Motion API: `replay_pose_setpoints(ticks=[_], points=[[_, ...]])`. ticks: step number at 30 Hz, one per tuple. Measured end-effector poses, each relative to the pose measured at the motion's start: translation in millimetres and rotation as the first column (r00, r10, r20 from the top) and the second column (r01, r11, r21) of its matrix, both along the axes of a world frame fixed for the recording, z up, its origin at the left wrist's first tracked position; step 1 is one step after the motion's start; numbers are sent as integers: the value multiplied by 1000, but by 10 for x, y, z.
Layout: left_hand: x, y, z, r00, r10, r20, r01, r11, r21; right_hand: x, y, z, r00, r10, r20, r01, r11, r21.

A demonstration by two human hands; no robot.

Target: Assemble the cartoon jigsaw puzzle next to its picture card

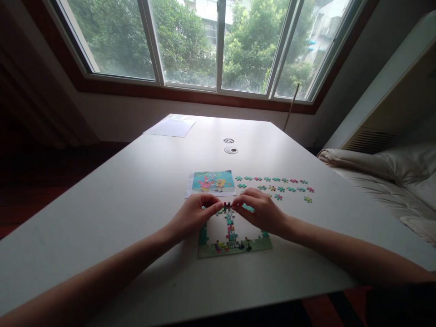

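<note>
A partly built jigsaw puzzle (235, 243) lies on the white table (119, 204) in front of me. Its bottom edge and a middle column are filled in; the rest is bare. My left hand (194, 215) and my right hand (262, 211) meet over the puzzle's top edge. Both pinch a small dark puzzle piece (227, 205) between their fingertips. A colourful cartoon reference picture (211, 181) lies just beyond my hands. Several loose puzzle pieces (275, 184) are spread in rows to the right of the picture.
A sheet of paper (170, 127) lies at the table's far left. Two round cable grommets (230, 146) sit in the table's middle. A wide window (218, 45) is behind the table. A cushioned seat (384, 181) stands to the right.
</note>
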State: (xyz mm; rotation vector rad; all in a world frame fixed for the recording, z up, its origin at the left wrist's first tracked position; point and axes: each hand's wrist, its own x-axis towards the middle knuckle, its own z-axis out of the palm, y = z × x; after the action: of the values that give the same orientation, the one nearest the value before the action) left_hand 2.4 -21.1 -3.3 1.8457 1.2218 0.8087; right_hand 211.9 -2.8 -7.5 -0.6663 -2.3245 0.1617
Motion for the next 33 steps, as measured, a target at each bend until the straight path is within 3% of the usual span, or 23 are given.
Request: replay_pose_setpoints(ticks=[10,19,26,33], points=[[-318,143,31,985,161,-58,-155,983,100,-39,411,4,996,-86,11,85,992,97],[-378,201,24,968,201,-154,-174,970,171,-135,687,-65,990,-137,31,133,986,100],[-346,182,12,969,201,-144,-178,971,159,-92,602,-52,986,-157,49,152,984,93],[-197,66,-32,983,104,-153,-75,981,180,29,157,-12,995,-56,88,53,998,33]])
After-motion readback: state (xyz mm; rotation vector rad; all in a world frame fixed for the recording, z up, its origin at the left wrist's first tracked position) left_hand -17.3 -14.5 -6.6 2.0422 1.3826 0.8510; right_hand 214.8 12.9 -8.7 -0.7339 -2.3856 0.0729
